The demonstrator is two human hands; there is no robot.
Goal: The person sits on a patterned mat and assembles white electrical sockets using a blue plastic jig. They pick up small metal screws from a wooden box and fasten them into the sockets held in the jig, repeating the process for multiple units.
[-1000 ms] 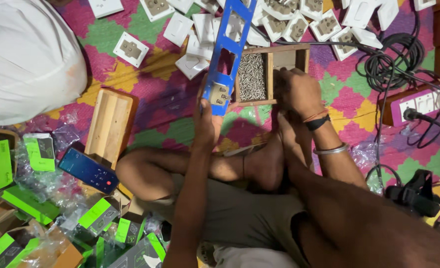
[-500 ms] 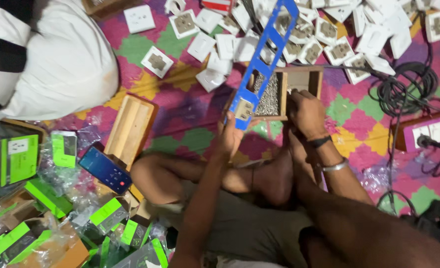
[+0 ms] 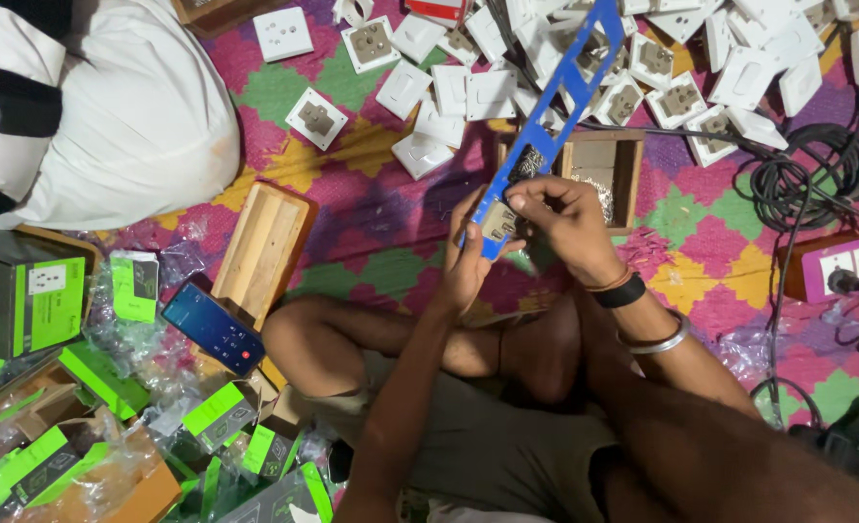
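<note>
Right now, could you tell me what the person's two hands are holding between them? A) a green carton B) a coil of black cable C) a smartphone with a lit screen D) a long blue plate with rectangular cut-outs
D: the left hand and right hand both grip the lower end of the long blue plate, where a socket module sits in a cut-out; the smartphone lies on the floor.
</note>
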